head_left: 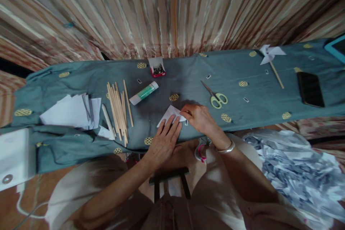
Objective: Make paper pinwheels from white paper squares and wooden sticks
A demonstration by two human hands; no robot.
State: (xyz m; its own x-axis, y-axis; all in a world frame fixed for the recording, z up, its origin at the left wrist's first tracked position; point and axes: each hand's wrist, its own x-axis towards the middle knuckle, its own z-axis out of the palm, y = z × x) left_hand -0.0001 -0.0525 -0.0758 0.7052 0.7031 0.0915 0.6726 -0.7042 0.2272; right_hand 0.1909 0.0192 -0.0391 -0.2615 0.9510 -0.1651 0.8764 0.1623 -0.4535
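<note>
A small piece of white paper (170,111), folded to a triangle-like shape, lies near the front edge of the cloth-covered table. My left hand (165,140) rests flat on it, fingers stretched out and holding it down. At the paper's right corner, my right hand (198,116) is closed, with thumb and curled forefinger pinching the corner; the fingertips partly hide it. To the right of my right hand lie scissors (216,97) with green handles. Beyond my left hand are a green and white glue stick (144,93) and an open red box of small metal pins (158,70).
Several wooden sticks (118,111), a white pencil-like stick (108,120) and stacked paper sheets (68,111) lie left. A paper pinwheel (269,55) and black phone (310,89) are right. A bag of paper scraps (302,172) stands below; a white device (14,154) sits at left.
</note>
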